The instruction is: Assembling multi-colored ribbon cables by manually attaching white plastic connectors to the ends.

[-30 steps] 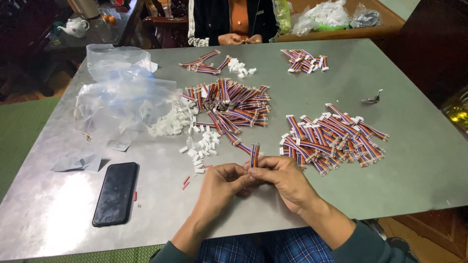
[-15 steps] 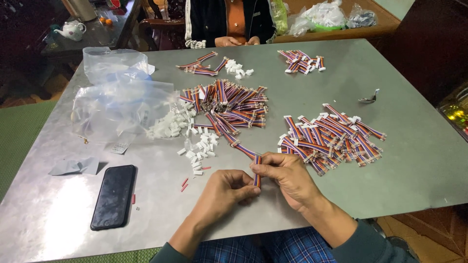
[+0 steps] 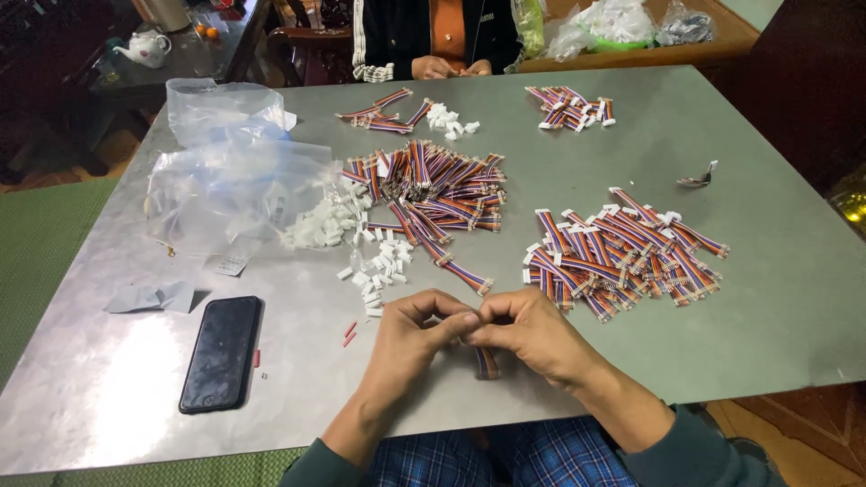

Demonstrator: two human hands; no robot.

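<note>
Left hand (image 3: 417, 332), right hand (image 3: 528, 332) pinch striped ribbon cable (image 3: 487, 362)

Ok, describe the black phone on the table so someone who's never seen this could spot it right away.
Start at the grey metal table and look to its near left corner, left of the person's left hand. The phone lies flat there, screen dark, just below a crumpled scrap of clear plastic. It is the only black, solid slab among pale plastic and striped cables.
</note>
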